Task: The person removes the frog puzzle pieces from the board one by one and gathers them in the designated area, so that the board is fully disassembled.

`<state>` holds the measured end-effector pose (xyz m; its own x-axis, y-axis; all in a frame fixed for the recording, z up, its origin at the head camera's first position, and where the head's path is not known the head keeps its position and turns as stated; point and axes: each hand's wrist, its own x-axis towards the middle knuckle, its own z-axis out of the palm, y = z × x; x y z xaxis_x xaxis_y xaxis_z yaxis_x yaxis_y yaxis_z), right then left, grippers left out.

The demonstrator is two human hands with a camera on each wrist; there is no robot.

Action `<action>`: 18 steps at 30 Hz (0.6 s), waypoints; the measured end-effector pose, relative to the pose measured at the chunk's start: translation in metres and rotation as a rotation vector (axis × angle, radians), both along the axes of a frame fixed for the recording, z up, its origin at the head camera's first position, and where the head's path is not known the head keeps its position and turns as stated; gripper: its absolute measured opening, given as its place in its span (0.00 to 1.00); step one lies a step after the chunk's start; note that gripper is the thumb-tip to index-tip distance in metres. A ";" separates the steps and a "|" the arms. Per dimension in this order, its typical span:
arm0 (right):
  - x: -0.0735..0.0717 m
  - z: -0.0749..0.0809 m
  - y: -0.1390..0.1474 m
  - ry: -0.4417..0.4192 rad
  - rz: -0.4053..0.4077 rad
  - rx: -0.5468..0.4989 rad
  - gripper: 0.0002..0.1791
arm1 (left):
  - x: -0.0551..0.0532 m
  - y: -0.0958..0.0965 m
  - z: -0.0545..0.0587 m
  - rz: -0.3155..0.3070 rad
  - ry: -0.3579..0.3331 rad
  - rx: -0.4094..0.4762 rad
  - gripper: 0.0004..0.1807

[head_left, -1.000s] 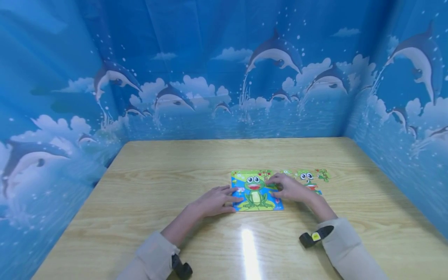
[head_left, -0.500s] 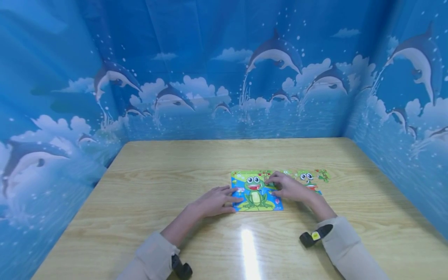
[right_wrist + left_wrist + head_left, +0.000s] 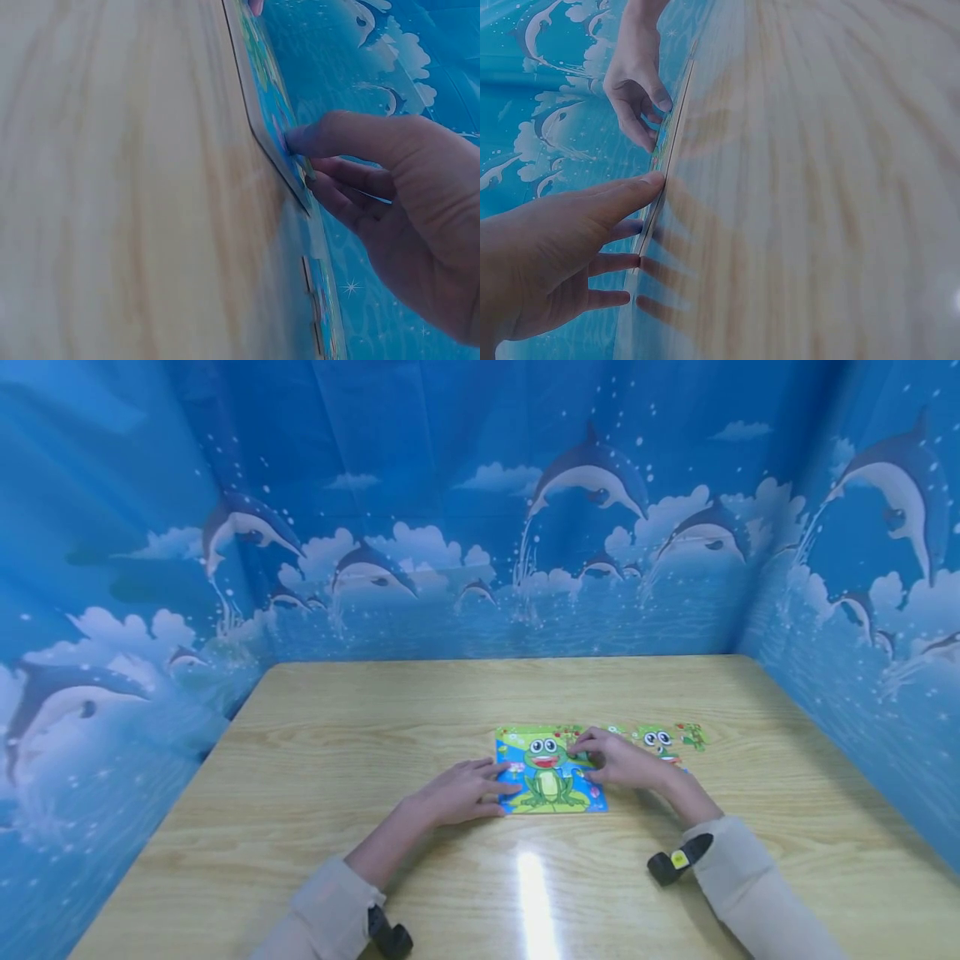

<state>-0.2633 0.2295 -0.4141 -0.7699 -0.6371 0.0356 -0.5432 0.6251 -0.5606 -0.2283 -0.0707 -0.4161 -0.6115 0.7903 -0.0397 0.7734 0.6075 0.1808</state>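
Note:
A frog jigsaw puzzle (image 3: 550,787) in a flat rectangular board lies on the table in the head view. My left hand (image 3: 461,791) rests at its left edge, fingers spread and the tips over the border. From the right, my right hand (image 3: 622,762) reaches over the upper right part, pinching a jigsaw piece mostly hidden under its fingers. A pale patch shows in the picture beside the frog's mouth. In the right wrist view, the thumb (image 3: 304,140) touches the board's face near its corner, with the other fingers curled behind.
Right of the board lie several loose jigsaw pieces (image 3: 660,741), some with the frog's eyes and mouth, partly behind the right hand. The wooden table (image 3: 360,710) is bordered by a blue dolphin-print curtain (image 3: 420,485). Black cameras are strapped at both wrists.
The right hand's fingers have shifted slightly over the puzzle, and a pale gap beside the frog's mouth has come into view. The right forearm has moved a little right; the left hand stays still.

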 end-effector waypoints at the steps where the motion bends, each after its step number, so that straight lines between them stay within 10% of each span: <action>1: 0.000 0.000 0.000 -0.008 0.000 0.001 0.24 | 0.000 0.000 0.000 -0.001 0.001 -0.001 0.25; 18: 0.001 0.002 0.003 0.064 -0.039 0.032 0.25 | -0.001 0.000 -0.001 0.002 0.000 -0.019 0.25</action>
